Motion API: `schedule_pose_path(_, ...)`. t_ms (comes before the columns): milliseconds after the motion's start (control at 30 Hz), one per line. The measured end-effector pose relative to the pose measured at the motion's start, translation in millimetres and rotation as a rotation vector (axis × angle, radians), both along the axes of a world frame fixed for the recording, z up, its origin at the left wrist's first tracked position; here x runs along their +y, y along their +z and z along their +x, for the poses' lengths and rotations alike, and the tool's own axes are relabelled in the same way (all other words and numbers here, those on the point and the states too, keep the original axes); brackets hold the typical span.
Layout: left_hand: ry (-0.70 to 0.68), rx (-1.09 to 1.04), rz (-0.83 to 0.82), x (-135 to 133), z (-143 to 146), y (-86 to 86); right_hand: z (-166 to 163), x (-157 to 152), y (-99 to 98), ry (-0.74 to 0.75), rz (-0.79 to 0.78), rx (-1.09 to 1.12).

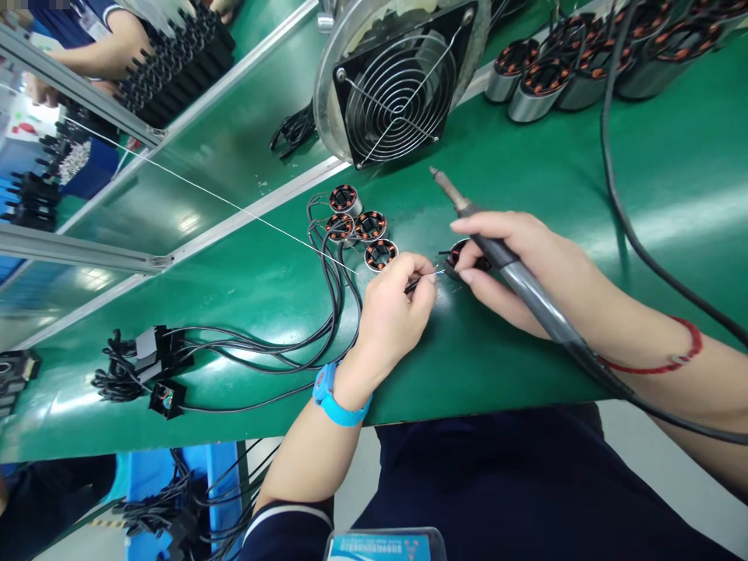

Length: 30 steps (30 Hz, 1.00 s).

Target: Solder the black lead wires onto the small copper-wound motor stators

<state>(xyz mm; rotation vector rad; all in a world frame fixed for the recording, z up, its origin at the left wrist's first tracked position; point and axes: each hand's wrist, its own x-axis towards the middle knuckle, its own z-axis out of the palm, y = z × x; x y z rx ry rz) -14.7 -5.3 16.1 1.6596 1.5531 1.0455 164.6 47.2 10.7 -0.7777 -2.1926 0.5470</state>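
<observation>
My left hand (397, 308) is closed, pinching the end of a black cable (412, 285) with thin stripped wires at its tip. A fine pale strand (257, 216), perhaps solder wire, runs from the upper left toward this hand. My right hand (538, 269) grips a soldering iron (526, 288), its tip pointing up and left, off the work. The thumb and fingers of that hand also touch a small motor stator (461, 253) with copper windings, partly hidden behind them. The cable's wires lie close beside the stator; whether they touch is unclear.
Several small stators (370, 226) with cables stand left of the hands. Black connector boxes (160, 351) lie further left. A fan (397, 109) stands behind, with larger stators (538, 89) at back right. The iron's cord (619, 202) arcs on the right. A co-worker's arm (111, 47) shows upper left.
</observation>
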Motion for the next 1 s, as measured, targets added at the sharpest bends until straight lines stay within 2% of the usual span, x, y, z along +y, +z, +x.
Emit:
schedule_pose_path(67,0.007,-0.007,-0.019,0.1,-0.3,0.0,1.7,-0.6,0.6,0.092,0.054,-0.043)
schedule_pose_path(133,0.013,-0.013,-0.036,0.3,-0.3,0.0,1.9,-0.7,-0.8,0.097,0.084,-0.085)
schedule_pose_path(300,0.009,-0.035,-0.007,-0.5,1.8,-1.9,-2.7,0.9,-8.2,-0.081,0.016,-0.076)
schedule_pose_path(367,0.007,-0.043,0.037,-1.3,3.3,-3.7,-2.5,1.4,-8.1,-0.101,-0.011,-0.035)
schedule_pose_path(467,0.017,-0.031,0.097,-2.2,5.5,-6.9,2.5,-0.8,0.0,-0.095,-0.009,-0.006)
schedule_pose_path(600,0.023,0.03,0.139,-2.2,7.2,-9.4,13.4,-14.6,15.1,-0.244,-0.008,0.045)
schedule_pose_path(667,0.029,0.061,0.155,-2.0,7.5,-9.8,18.2,-25.5,16.4,-0.29,-0.003,0.1)
schedule_pose_path(800,0.034,0.108,0.175,-1.7,7.6,-10.1,27.4,-45.4,6.8,-0.28,0.028,0.191)
schedule_pose_path(1000,0.054,0.19,0.188,-2.4,8.2,-10.0,37.5,-54.2,-3.9,-0.245,0.115,0.149)
